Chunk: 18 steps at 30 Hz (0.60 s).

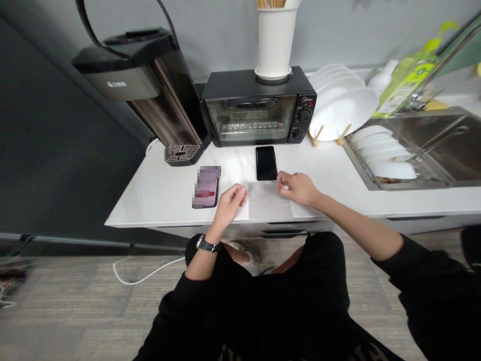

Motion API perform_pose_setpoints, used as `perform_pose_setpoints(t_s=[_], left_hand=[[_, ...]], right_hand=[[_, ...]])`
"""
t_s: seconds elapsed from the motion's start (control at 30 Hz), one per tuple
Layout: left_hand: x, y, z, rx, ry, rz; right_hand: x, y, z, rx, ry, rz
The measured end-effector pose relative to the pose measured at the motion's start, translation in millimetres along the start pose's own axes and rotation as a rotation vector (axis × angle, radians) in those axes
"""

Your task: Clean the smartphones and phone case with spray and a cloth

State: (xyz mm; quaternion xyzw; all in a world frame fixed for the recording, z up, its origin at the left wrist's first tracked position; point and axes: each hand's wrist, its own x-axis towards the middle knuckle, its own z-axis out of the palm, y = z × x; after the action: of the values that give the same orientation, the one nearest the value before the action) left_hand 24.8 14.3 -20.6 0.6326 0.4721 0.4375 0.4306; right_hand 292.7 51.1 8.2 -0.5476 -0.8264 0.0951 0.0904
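Observation:
A thin, greyish sheet (pixel 268 200) spans the space between my hands at the counter's front edge, its lower part overlapping that edge. My left hand (pixel 230 203), a dark-strapped watch on its wrist, has its fingers closed at the sheet's left side. At the upper right corner my right hand (pixel 300 188) pinches the sheet, with a small white bit showing among the fingers. Just behind the sheet lies a black phone (pixel 266 163), screen dark, close to my right fingertips. Left of my left hand lies another phone (pixel 206 188) with a lit, blurred-out screen.
A black toaster oven (pixel 251 120) stands at the back, topped by a white cup (pixel 276 42) of wooden sticks. To its left is a tall drink dispenser (pixel 150 95). White plates (pixel 338 113) stand racked on the right, beside the sink (pixel 443 143) and a green bottle (pixel 406 80).

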Motion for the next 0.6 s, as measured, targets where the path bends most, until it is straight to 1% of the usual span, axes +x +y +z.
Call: perform_pose_setpoints(t_s=[0.1, 0.2, 0.27, 0.33, 0.4, 0.47, 0.53, 0.6], left_hand=[[1.7, -1.5, -0.2, 0.015, 0.008, 0.007], [3.0, -1.7, -1.9, 0.048, 0.009, 0.022], [1.2, 2.0, -1.7, 0.084, 0.011, 0.031], [-3.8, 11.2, 2.0, 0.129, -0.004, 0.039], [-10.6, 26.3, 10.8, 0.226, -0.077, 0.074], [-17.1, 45.5, 24.4, 0.474, -0.242, 0.202], [-21.2, 65.1, 40.2, 0.679, -0.340, 0.330], [-22.9, 81.0, 55.5, 0.864, -0.424, 0.434]], right_hand=[[0.1, -1.2, 0.1, -0.001, -0.001, -0.031], [-1.5, -2.5, -1.3, 0.000, 0.027, -0.014], [-6.4, -2.9, -3.8, 0.004, 0.048, 0.002], [-16.9, -3.3, -7.1, 0.009, 0.047, -0.013], [-33.0, -4.7, -10.2, 0.016, 0.028, -0.064], [-51.7, -7.3, -12.3, 0.032, 0.002, -0.132], [-69.0, -9.5, -13.3, 0.062, -0.024, -0.182], [-82.1, -9.3, -13.8, 0.092, -0.040, -0.180]])
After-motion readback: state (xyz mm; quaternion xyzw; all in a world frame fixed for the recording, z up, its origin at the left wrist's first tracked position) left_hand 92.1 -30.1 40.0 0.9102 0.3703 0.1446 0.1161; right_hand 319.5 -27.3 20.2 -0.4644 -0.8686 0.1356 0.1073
